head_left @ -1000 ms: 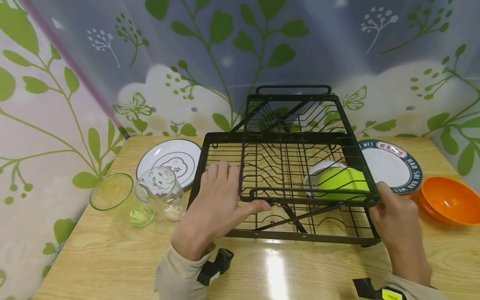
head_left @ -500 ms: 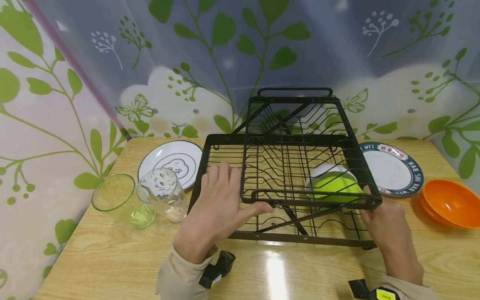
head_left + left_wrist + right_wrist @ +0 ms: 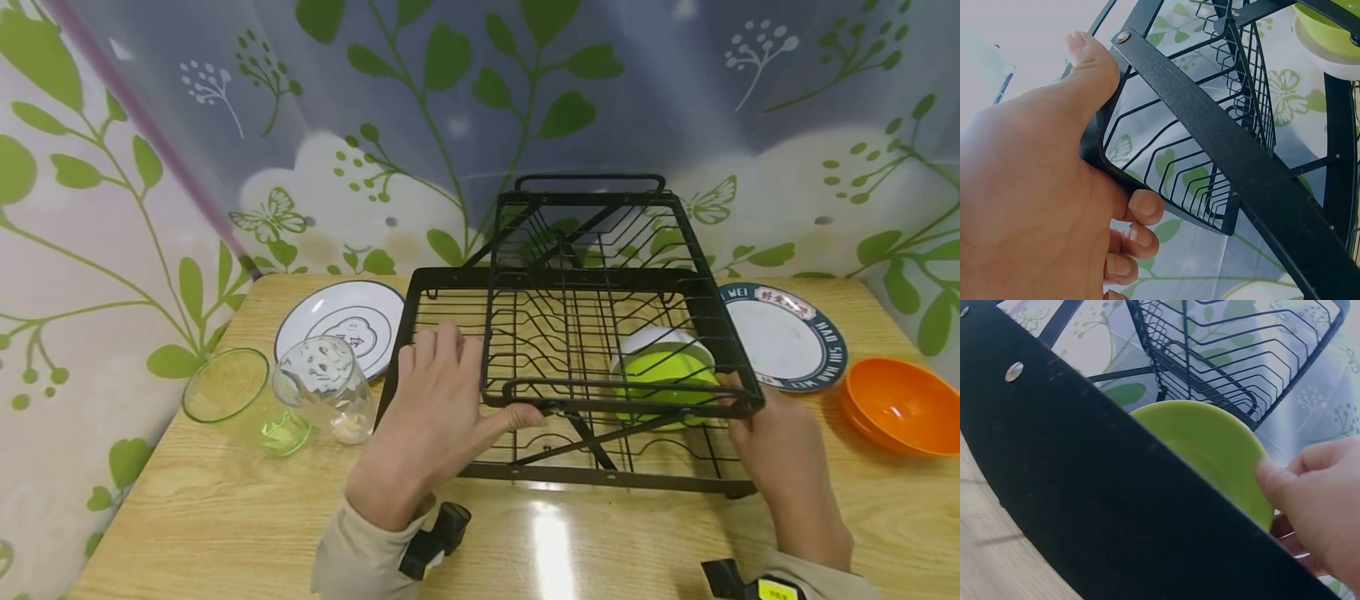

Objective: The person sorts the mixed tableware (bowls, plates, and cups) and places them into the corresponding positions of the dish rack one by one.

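A two-tier black wire dish rack [image 3: 600,478] stands on the table. My left hand [image 3: 427,408] holds the left side of its upper tier; in the left wrist view the thumb lies over the frame and the fingers curl beneath. Under the upper tier, on the right, a lime-green bowl [image 3: 667,375] sits in or against a white bowl [image 3: 647,337], partly hidden by the wires. My right hand [image 3: 780,450] reaches in from the right side and pinches the green bowl's rim, thumb [image 3: 1275,481] inside, fingers outside. A black bar covers much of that bowl in the right wrist view.
Left of the rack are a green-tinted glass [image 3: 228,396], a clear glass [image 3: 318,371] and a white plate [image 3: 382,312]. To the right lie a dark-rimmed plate [image 3: 780,333] and an orange bowl [image 3: 903,408]. A patterned curtain [image 3: 450,108] hangs behind the table.
My right hand has moved left, further under the upper tier. The green bowl has shifted and tipped so its inside faces up more. My left hand stays on the rack.
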`<state>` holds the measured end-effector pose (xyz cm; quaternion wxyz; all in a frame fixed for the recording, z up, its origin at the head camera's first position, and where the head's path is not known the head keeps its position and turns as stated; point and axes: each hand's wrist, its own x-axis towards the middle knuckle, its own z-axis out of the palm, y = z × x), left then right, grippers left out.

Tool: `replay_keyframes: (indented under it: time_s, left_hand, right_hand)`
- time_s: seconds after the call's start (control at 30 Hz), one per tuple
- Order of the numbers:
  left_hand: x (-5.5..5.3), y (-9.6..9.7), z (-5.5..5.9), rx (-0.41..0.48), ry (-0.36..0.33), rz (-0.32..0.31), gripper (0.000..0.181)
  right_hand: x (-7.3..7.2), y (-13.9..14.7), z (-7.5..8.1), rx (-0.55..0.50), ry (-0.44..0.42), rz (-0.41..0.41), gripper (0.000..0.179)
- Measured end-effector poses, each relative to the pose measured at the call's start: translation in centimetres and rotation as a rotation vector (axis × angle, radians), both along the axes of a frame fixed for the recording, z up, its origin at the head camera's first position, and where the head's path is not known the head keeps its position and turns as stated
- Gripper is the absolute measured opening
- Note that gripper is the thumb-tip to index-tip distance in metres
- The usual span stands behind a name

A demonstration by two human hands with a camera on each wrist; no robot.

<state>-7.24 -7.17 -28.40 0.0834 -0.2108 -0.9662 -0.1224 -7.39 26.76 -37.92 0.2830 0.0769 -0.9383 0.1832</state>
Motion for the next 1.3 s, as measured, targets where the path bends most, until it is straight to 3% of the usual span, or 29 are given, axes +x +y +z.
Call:
replay_keyframes:
  time_s: [0.1,0.2,0.33,0.4,0.53,0.67,0.73,0.83,1.0,1.07,1.2,1.3]
  left_hand:
    - [0.0,-0.1,0.0,0.003,-0.005,-0.004,0.094]
    - [0.1,-0.1,-0.1,0.017,-0.019,-0.005,0.094]
    - [0.1,-0.1,-0.2,0.027,-0.022,-0.001,0.094]
    - [0.1,-0.2,-0.2,0.026,-0.02,-0.001,0.094]
    - [0.1,-0.1,-0.2,0.032,-0.024,-0.003,0.094]
    - [0.1,-0.1,-0.3,0.041,-0.03,-0.003,0.095]
    - [0.2,-0.1,-0.3,0.043,-0.031,-0.004,0.095]
    - [0.2,-0.1,-0.3,0.044,-0.023,-0.005,0.094]
    - [0.2,-0.1,-0.2,0.045,-0.012,-0.009,0.093]
    - [0.2,-0.1,-0.2,0.049,-0.015,-0.009,0.092]
    - [0.3,-0.2,-0.3,0.057,-0.02,-0.015,0.09]
    - [0.3,-0.2,-0.3,0.059,-0.017,-0.02,0.089]
  right_hand:
    - [0.2,0.2,0.3,-0.085,-0.014,-0.036,0.012]
    - [0.4,0.9,0.5,-0.195,0.03,-0.096,0.01]
    - [1.0,2.5,0.6,-0.405,0.031,-0.288,0.026]
    - [1.4,3.5,0.6,-0.569,-0.041,-0.445,0.036]
    - [2.0,6.4,0.2,-0.835,-0.266,-0.739,0.053]
    - [1.9,10.5,-3.0,-0.911,-0.436,-0.923,0.065]
    - [1.9,11.9,-4.2,-0.926,-0.476,-0.949,0.068]
    - [2.1,13.1,-5.2,-1.018,-0.45,-0.904,0.057]
    - [2.2,11.6,-4.4,-1.359,-0.268,-0.822,0.015]
    - [2.2,10.6,-3.7,-1.473,-0.228,-0.808,0.012]
    - [2.5,9.4,-2.6,-1.617,-0.25,-0.763,0.016]
    - [2.5,9.2,-2.4,-1.667,-0.255,-0.748,0.02]
